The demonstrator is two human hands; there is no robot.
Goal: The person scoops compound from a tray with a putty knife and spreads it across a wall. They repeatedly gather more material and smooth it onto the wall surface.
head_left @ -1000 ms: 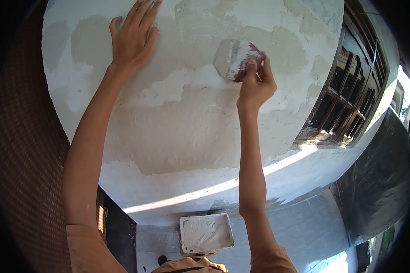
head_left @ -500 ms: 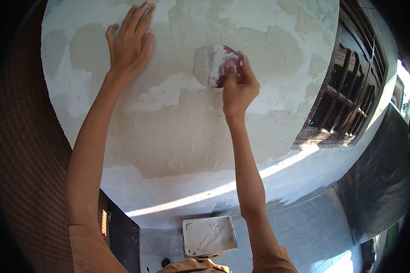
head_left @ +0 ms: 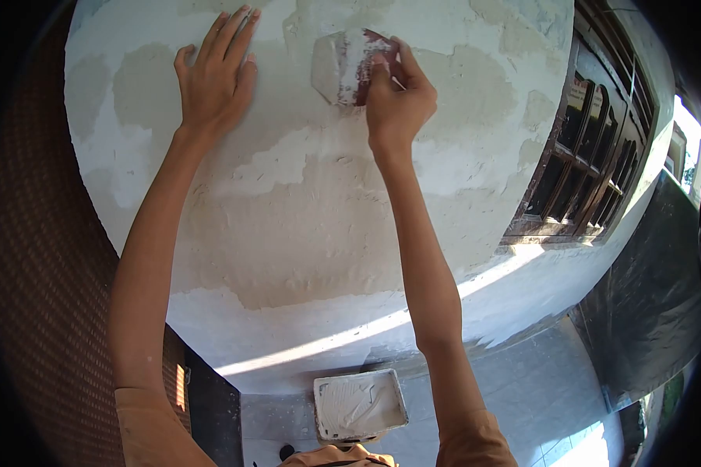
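A wall (head_left: 288, 233) with damp beige patches of filler over white fills most of the view. My left hand (head_left: 214, 86) lies on its upper left part, fingers spread. Higher up and right of centre, my right hand (head_left: 401, 93) grips a putty scraper (head_left: 358, 66) with a dark red part and white smears. The scraper's broad, pale left side is up against the wall surface. My thumb is on the near side of the scraper, and part of it is hidden behind my fingers.
Below on the grey tiled floor (head_left: 498, 405) stands a tray of white putty (head_left: 358, 405), close to my body. A brown wooden window (head_left: 584, 156) is set in the wall at right. Dark sheeting (head_left: 646, 296) hangs lower right, and a brown woven surface (head_left: 39, 257) runs along the left.
My right hand has moved the scraper upward and slightly left along the wall. My left hand stays flat in nearly the same place.
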